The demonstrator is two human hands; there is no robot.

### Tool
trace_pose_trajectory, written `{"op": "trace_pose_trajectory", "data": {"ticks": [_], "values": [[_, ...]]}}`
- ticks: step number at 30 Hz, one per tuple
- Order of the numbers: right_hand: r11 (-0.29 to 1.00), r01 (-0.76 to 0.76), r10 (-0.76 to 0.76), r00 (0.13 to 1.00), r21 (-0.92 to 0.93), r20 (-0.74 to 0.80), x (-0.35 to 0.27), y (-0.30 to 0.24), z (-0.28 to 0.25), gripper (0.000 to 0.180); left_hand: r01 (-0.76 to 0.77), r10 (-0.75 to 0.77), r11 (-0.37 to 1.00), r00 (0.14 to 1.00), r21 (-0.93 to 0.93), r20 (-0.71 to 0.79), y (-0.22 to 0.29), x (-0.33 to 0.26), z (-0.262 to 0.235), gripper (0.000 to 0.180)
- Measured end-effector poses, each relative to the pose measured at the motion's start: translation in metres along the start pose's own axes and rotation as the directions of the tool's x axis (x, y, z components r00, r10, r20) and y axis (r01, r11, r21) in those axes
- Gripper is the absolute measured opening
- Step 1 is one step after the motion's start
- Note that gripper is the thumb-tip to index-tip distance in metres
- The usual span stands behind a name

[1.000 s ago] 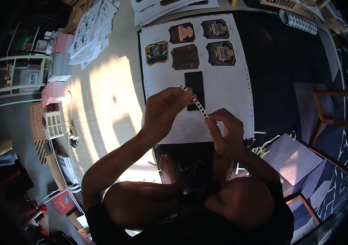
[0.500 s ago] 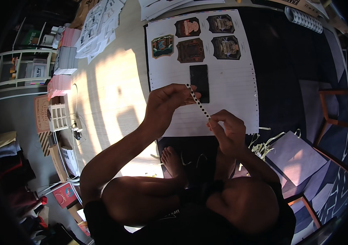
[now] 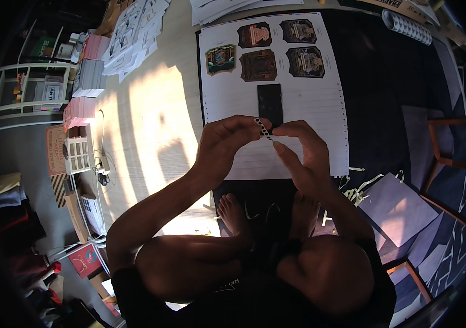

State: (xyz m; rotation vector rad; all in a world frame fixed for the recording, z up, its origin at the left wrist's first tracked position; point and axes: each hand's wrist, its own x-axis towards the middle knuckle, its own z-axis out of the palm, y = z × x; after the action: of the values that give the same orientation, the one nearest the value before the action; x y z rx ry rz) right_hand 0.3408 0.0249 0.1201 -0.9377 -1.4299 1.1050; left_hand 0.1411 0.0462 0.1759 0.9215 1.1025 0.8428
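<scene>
In front of me, above a white paper sheet, my left hand pinches a narrow white strip with a row of dark round holes or dots. The strip looks folded or curled to a short length. At its lower end my right hand has thumb and forefinger spread apart, with nothing plainly between them. Dark hole-like dots also run along the sheet's edges. On the sheet lies a black phone-like slab, partly behind my hands. Beyond it are several ornate, badge-shaped prints.
Loose papers and stacked paper piles stand at the left on the wooden surface. Torn pale strips lie at the right beside a grey board. A white spotted roll lies at the far right.
The strip was stretched between both hands; now it shows much shorter in my left hand. My right hand has moved up and left, its fingers parted from the strip's end.
</scene>
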Motion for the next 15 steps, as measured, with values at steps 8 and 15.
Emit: {"op": "trace_pose_trajectory", "data": {"ticks": [8, 15], "values": [[0.984, -0.148, 0.142, 0.988, 0.096, 0.067, 0.003, -0.002, 0.016, 0.013, 0.073, -0.073, 0.997, 0.997, 0.014, -0.032, 0.0, -0.005, -0.007, 0.016], [0.924, -0.315, 0.29, 0.947, 0.217, 0.14, -0.002, 0.008, 0.02, 0.009, 0.059, -0.059, 0.998, 0.998, 0.02, -0.027, -0.009, -0.004, -0.014, 0.017]]}}
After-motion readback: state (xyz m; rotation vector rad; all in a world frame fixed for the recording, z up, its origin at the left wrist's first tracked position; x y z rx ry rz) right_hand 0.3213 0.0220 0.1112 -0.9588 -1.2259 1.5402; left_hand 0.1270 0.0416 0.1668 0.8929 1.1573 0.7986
